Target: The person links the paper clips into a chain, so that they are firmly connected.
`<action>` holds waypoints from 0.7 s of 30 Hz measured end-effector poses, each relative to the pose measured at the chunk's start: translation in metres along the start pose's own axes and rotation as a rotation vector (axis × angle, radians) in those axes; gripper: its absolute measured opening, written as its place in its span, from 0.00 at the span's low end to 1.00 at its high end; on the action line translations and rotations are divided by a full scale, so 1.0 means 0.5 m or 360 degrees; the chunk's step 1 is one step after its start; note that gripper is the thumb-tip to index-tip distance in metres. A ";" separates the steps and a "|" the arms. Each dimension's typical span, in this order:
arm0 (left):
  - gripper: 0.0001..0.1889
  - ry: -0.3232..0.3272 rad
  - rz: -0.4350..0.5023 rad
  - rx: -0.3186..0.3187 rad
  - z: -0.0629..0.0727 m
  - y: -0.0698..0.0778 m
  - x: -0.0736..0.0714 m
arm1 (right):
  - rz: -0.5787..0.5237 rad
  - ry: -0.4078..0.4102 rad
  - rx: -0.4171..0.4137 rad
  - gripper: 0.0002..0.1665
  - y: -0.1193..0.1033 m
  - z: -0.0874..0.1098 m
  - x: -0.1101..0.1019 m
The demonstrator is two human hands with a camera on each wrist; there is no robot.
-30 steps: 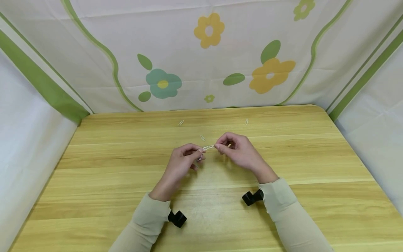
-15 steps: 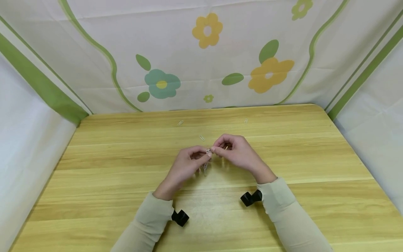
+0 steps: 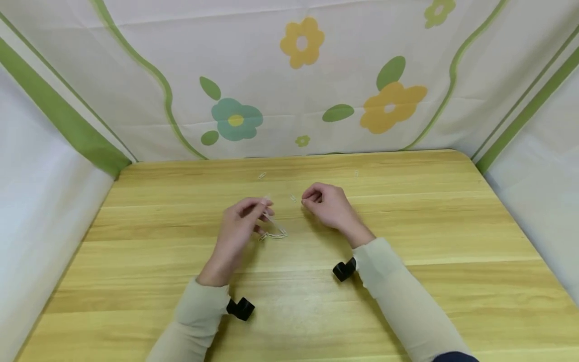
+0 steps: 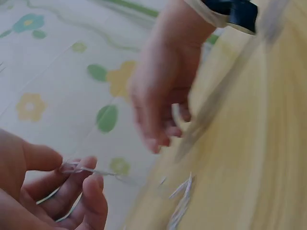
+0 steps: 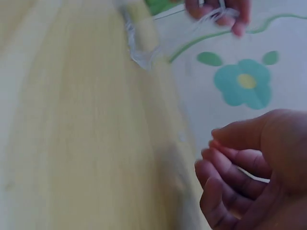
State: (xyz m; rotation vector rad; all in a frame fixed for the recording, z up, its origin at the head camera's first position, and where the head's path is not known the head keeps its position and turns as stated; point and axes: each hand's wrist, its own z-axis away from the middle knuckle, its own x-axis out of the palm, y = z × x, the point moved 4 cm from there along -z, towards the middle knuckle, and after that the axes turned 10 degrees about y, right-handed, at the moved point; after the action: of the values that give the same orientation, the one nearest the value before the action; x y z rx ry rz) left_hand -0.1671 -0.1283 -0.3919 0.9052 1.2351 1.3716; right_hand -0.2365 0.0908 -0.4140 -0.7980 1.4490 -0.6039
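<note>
At eight o'clock from loose paper clip (image 3: 293,198), left hand (image 3: 235,226) pinches clip chain (image 3: 276,236); right hand (image 3: 330,207), at three, has let go, fingers loosely curled; chain now held one-handed.

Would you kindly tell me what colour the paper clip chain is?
The chain looks white; it shows best in the head view.

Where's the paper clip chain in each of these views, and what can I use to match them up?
Head: the paper clip chain trails from the left hand, slightly below and left of picture centre.
Left wrist: lower part, from the left hand toward bottom centre, partly blurred.
Right wrist: near the top, blurred, running leftward from the left hand.
Shared landmark: the teal flower.
</note>
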 end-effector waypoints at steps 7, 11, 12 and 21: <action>0.12 0.0440 0.0187 -0.0072 -0.017 0.015 -0.133 | 0.0259 0.0003 0.0119 0.13 -0.007 -0.041 0.046; 0.08 0.0762 0.0344 -0.0054 -0.021 0.029 -0.208 | 0.0388 0.0015 0.0124 0.10 -0.014 -0.044 0.055; 0.08 0.0836 0.0384 -0.0039 -0.021 0.033 -0.225 | 0.0406 0.0011 0.0114 0.09 -0.015 -0.043 0.056; 0.09 0.1014 0.0358 0.0063 -0.016 0.041 -0.267 | 0.0168 -0.0036 -0.0051 0.04 -0.010 -0.018 0.047</action>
State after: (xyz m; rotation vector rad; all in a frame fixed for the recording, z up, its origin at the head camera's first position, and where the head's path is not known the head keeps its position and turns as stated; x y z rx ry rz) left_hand -0.1546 -0.2590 -0.3601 0.6618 1.6722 1.9100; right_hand -0.2435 0.0683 -0.4246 -0.7462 1.4730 -0.4913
